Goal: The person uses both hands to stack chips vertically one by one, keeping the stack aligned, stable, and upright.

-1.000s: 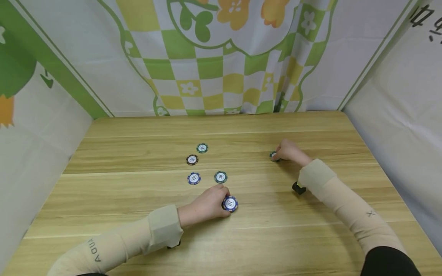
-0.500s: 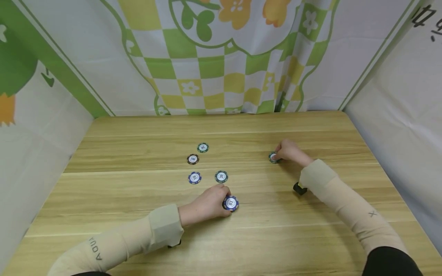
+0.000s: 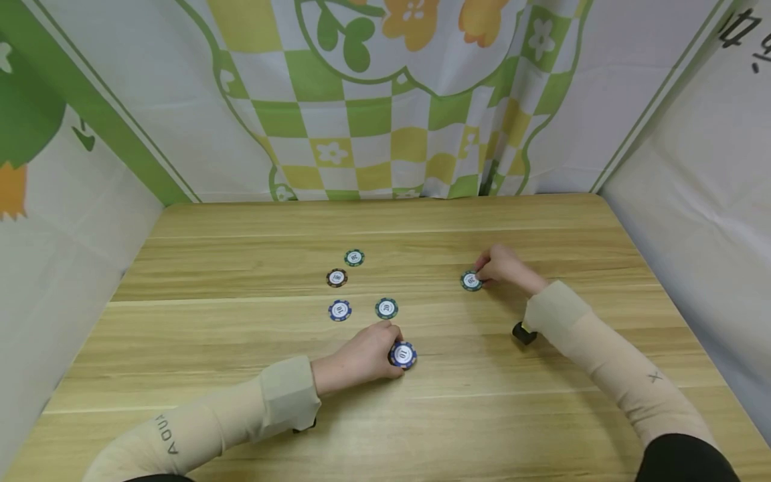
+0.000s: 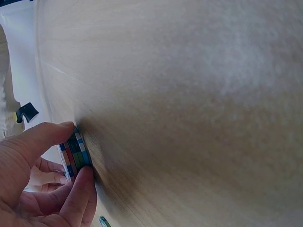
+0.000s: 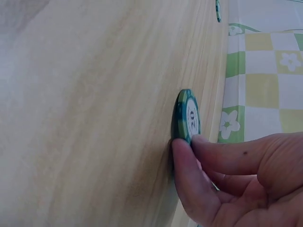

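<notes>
My left hand (image 3: 363,359) holds a short stack of poker chips (image 3: 403,355) on the table, thumb and fingers round its edge. A blue chip marked 10 lies on top; in the left wrist view the stack (image 4: 76,153) shows several coloured layers. Farther back on the right, my right hand (image 3: 508,268) pinches a green poker chip (image 3: 471,281) marked 20 between thumb and fingers. In the right wrist view this green chip (image 5: 187,116) is gripped at its near edge; whether it touches the table is unclear.
Left of the hands, loose chips lie flat on the wooden table (image 3: 241,348): a green one (image 3: 354,258), a black one (image 3: 336,278), a blue one (image 3: 340,310) and another green one (image 3: 386,308). A patterned curtain (image 3: 373,134) hangs along the table's back edge.
The green chip in my right hand has moved a little left and toward me, and more of its face shows. My left hand and the stack stay nearly still.
</notes>
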### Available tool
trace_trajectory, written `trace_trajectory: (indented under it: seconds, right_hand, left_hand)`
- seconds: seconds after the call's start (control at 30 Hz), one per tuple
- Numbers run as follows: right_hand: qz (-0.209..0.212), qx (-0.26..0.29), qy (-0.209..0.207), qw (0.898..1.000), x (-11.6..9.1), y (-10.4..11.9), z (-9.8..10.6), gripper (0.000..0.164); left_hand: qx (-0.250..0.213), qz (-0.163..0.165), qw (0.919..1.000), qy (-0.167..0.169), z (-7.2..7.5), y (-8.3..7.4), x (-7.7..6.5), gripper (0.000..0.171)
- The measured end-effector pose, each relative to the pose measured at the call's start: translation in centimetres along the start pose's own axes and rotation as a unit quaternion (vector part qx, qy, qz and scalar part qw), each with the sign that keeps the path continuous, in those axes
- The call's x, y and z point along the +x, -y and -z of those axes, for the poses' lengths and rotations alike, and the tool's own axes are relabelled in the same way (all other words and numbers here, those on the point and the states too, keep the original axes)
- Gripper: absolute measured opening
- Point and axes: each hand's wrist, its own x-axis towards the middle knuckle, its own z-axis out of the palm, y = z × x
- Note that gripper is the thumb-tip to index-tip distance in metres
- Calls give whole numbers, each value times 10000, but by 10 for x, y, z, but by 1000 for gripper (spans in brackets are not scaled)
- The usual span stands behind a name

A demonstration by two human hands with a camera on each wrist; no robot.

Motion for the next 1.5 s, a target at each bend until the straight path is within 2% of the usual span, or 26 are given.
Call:
trace_trajectory:
  seconds: [0.23,0.6,1.0,1.5]
  right_hand:
    - [-185,387,331,9985,0,0,-4,19]
    - [-147,741,686,9948,-6,3,-14,19]
    - [176,1192,1036,9873,-17,6,-26,21]
    - [301,1292,1338,9821,-28,17,-38,20]
  left_hand:
    - [30,36,10000,33,1,0,0,39]
    - [-11,26,10000,39,-1,1,0,40]
    - [-2,13,10000,9,-1,1,1,39]
    - [-82,48,9999,42,-1,1,1,40]
